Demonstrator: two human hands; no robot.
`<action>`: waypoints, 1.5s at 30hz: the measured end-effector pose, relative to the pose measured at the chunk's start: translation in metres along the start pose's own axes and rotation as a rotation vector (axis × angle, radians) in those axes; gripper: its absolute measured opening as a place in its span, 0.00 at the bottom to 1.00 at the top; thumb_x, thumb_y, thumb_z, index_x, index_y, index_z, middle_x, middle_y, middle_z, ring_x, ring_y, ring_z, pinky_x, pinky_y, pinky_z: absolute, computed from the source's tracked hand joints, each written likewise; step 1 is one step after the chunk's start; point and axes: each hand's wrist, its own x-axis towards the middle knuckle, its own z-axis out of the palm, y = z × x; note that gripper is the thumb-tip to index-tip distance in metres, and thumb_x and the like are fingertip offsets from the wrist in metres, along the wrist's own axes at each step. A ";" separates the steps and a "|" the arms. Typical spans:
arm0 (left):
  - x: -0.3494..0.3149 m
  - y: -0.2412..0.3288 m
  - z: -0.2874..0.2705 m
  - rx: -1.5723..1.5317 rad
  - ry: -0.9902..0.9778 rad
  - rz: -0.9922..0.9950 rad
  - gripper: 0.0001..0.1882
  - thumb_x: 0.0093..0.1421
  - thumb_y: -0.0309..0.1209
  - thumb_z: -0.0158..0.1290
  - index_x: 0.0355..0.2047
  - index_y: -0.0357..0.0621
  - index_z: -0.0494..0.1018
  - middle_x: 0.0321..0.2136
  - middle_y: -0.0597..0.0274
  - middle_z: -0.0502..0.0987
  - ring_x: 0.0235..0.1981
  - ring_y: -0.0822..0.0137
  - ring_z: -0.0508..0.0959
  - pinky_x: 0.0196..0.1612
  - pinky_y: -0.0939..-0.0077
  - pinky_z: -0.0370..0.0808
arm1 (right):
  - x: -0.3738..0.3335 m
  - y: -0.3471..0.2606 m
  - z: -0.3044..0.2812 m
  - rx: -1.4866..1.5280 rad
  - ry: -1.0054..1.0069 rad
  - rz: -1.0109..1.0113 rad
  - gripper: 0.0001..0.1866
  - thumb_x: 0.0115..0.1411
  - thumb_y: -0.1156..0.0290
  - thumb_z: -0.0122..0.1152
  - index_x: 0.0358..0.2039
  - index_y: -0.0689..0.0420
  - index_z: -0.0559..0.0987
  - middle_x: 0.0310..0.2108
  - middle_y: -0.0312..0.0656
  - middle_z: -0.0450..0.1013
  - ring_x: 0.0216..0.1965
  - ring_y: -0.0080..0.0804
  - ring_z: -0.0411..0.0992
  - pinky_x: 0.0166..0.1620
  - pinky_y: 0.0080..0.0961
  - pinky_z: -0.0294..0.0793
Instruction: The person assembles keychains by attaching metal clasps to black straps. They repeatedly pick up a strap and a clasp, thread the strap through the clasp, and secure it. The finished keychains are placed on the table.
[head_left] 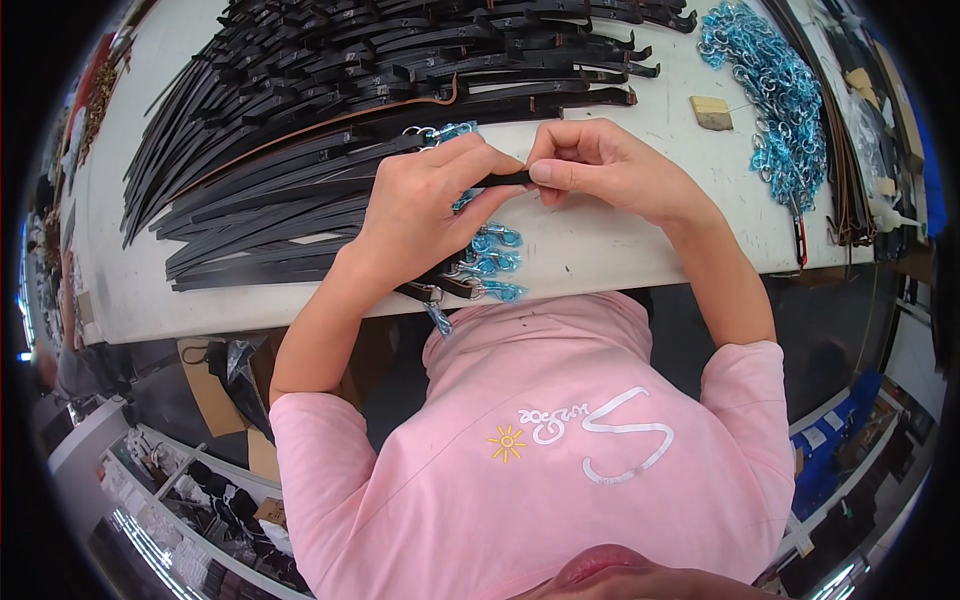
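Observation:
Over the white table, both my hands are closed on the end of one black strap. My left hand pinches it between thumb and fingers. My right hand grips its tip, thumb on top. The strap's long tail runs off to the left. Beneath and beside my left hand lie several black straps, their near ends fitted with metal clasps in blue plastic film. Part of this bunch is hidden by my left hand and forearm.
A large pile of black straps covers the far left, with a brown strip across it. Blue-wrapped metal hardware is heaped at right, beside a yellowish block. A red-handled tool and dark brown strips lie near the right edge.

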 end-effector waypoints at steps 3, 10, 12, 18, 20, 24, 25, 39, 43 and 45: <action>-0.001 0.002 0.002 -0.024 -0.001 -0.013 0.09 0.52 0.28 0.65 0.35 0.45 0.79 0.28 0.62 0.78 0.24 0.60 0.79 0.26 0.71 0.74 | 0.001 0.006 -0.002 0.100 -0.038 -0.004 0.11 0.65 0.62 0.62 0.32 0.58 0.77 0.29 0.31 0.73 0.32 0.16 0.69 0.38 0.16 0.71; -0.006 0.005 0.010 -0.022 0.016 -0.035 0.10 0.51 0.24 0.65 0.35 0.42 0.80 0.25 0.60 0.76 0.22 0.62 0.75 0.25 0.73 0.70 | -0.002 0.010 0.014 -0.060 0.103 -0.047 0.09 0.63 0.68 0.62 0.28 0.58 0.74 0.26 0.30 0.69 0.30 0.17 0.67 0.37 0.18 0.70; -0.011 0.004 0.011 0.017 0.021 0.017 0.11 0.50 0.21 0.65 0.35 0.40 0.80 0.24 0.58 0.76 0.22 0.61 0.75 0.25 0.72 0.69 | -0.005 0.008 0.021 -0.299 0.164 -0.091 0.09 0.62 0.69 0.62 0.29 0.59 0.73 0.25 0.33 0.69 0.30 0.18 0.66 0.36 0.20 0.69; -0.020 0.010 0.002 0.130 0.080 0.079 0.12 0.48 0.20 0.66 0.35 0.40 0.81 0.21 0.59 0.75 0.18 0.62 0.71 0.22 0.70 0.66 | -0.002 0.006 0.025 -0.388 0.117 -0.218 0.08 0.62 0.69 0.60 0.32 0.61 0.73 0.26 0.39 0.72 0.29 0.26 0.68 0.36 0.28 0.69; -0.026 0.014 -0.003 0.175 0.109 0.128 0.13 0.47 0.21 0.67 0.35 0.40 0.81 0.20 0.60 0.74 0.17 0.62 0.70 0.22 0.70 0.66 | -0.003 0.006 0.027 -0.434 0.083 -0.321 0.09 0.62 0.68 0.60 0.33 0.60 0.75 0.29 0.44 0.75 0.33 0.38 0.73 0.39 0.33 0.72; -0.041 0.007 -0.032 0.205 0.130 0.074 0.09 0.49 0.27 0.67 0.31 0.43 0.80 0.15 0.64 0.66 0.15 0.64 0.68 0.20 0.71 0.62 | -0.006 0.015 0.048 -0.734 0.214 -0.521 0.12 0.62 0.64 0.61 0.36 0.62 0.75 0.30 0.48 0.75 0.36 0.47 0.75 0.41 0.38 0.73; -0.049 -0.001 -0.039 0.208 0.243 -0.005 0.05 0.52 0.21 0.61 0.23 0.41 0.76 0.13 0.62 0.63 0.14 0.63 0.65 0.20 0.69 0.60 | -0.005 0.015 0.052 -0.809 0.272 -0.572 0.13 0.62 0.64 0.61 0.36 0.62 0.75 0.30 0.47 0.75 0.36 0.47 0.74 0.42 0.38 0.74; 0.037 -0.032 -0.065 0.271 0.281 -0.136 0.03 0.62 0.21 0.55 0.35 0.34 0.75 0.31 0.57 0.74 0.29 0.65 0.75 0.36 0.75 0.71 | -0.129 -0.032 -0.162 -1.133 1.228 0.041 0.11 0.60 0.72 0.63 0.43 0.56 0.79 0.40 0.41 0.76 0.44 0.39 0.75 0.48 0.33 0.74; 0.171 -0.027 -0.001 -0.047 0.038 0.086 0.09 0.63 0.29 0.56 0.41 0.39 0.79 0.33 0.55 0.77 0.34 0.59 0.78 0.41 0.70 0.74 | -0.099 0.004 -0.171 -1.549 1.220 -0.050 0.11 0.56 0.74 0.64 0.39 0.57 0.75 0.37 0.41 0.72 0.43 0.39 0.73 0.45 0.35 0.72; 0.221 -0.036 0.037 -0.044 -0.043 0.022 0.18 0.63 0.43 0.55 0.45 0.43 0.81 0.37 0.52 0.78 0.40 0.55 0.78 0.46 0.66 0.75 | -0.089 0.009 -0.170 -1.672 1.270 -0.145 0.10 0.55 0.74 0.63 0.36 0.56 0.72 0.34 0.41 0.70 0.40 0.39 0.73 0.43 0.37 0.71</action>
